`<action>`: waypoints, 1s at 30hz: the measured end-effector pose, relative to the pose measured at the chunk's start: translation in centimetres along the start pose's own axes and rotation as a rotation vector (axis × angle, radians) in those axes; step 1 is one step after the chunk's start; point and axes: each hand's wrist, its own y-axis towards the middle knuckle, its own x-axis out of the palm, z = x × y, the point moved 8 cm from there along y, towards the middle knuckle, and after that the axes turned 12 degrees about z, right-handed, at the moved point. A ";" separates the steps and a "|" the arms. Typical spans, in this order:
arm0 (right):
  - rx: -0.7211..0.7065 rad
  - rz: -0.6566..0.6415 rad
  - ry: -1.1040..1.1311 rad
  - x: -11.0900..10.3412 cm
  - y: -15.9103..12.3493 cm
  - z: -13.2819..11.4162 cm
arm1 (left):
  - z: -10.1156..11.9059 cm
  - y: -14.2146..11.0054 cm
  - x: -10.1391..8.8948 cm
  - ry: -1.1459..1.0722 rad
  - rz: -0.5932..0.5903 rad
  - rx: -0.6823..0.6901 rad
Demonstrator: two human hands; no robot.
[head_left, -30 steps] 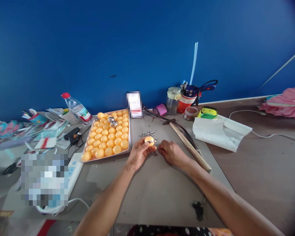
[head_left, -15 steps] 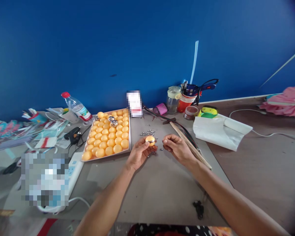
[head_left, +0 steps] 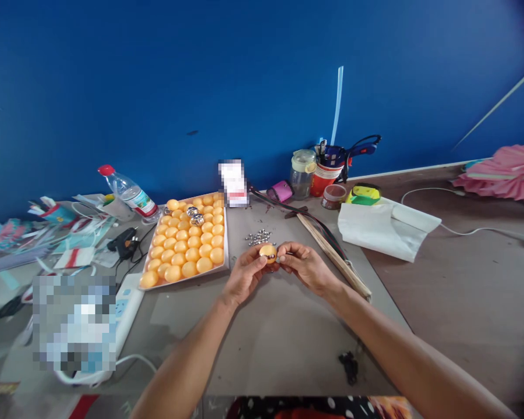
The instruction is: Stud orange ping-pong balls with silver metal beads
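My left hand is closed around an orange ball that looks like a ping-pong ball, with a row of small shiny silver pieces across its front. At the ball's right side, the thumb and fingers of my right hand are pinched together. Whatever lies in that pinch is too small to make out. Just behind the hands, a loose pile of silver beads is scattered on the table. To the left, a shallow box holds rows of orange balls, with a few silver-covered balls resting on top.
A plastic bottle leans behind the box. At the back stand a lidded jar, a red cup of tools and a small round tub. Wooden strips and white sheeting lie right; a power strip lies left.
My right hand has moved left, from a gap beside the ball to its right side. The left hand still holds the ball. The whole view has shifted slightly.
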 end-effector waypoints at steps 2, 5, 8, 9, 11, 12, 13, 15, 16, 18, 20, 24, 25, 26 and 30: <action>0.005 0.006 -0.019 0.0 0.0 0.1 | 0.0 0.0 0.0 0.002 0.014 -0.003; 0.007 0.019 -0.046 0.0 0.0 0.1 | 0.0 0.0 -0.1 0.010 0.022 -0.002; 0.016 0.022 -0.067 0.0 -0.1 0.1 | -0.1 0.0 -0.2 0.023 0.019 0.002; 0.019 0.023 -0.076 0.0 -0.1 0.1 | -0.1 0.0 -0.3 0.032 0.021 0.005; 0.022 0.029 -0.095 0.0 -0.1 0.0 | -0.1 0.0 -0.3 0.053 0.030 0.014; 0.022 0.034 -0.102 0.0 -0.2 0.0 | 0.0 0.0 -0.3 0.064 0.035 0.020; 0.020 0.040 -0.108 0.0 -0.2 -0.1 | 0.0 0.0 -0.3 0.072 0.039 0.028; 0.014 0.053 -0.113 0.0 -0.2 -0.1 | 0.0 0.0 -0.4 0.088 0.042 0.045; 0.012 0.059 -0.113 -0.1 -0.2 -0.1 | 0.0 0.0 -0.4 0.098 0.044 0.053; 0.009 0.064 -0.109 -0.2 -0.1 0.1 | -0.1 0.0 -0.5 0.124 0.051 0.064; 0.000 0.064 -0.106 -0.2 0.0 0.3 | -0.2 0.1 -0.7 0.141 0.057 0.069; -0.030 0.068 -0.117 -0.2 0.2 0.6 | -0.2 -0.1 -0.7 0.160 0.071 0.085; -0.033 0.072 -0.117 -0.2 0.2 0.7 | -0.2 -0.1 -0.7 0.160 0.077 0.088; -0.034 0.078 -0.112 -0.2 0.2 0.7 | -0.2 -0.2 -0.6 0.152 0.080 0.089; -0.035 0.094 0.005 -0.2 0.1 0.1 | -0.2 -0.3 0.1 0.046 0.024 0.055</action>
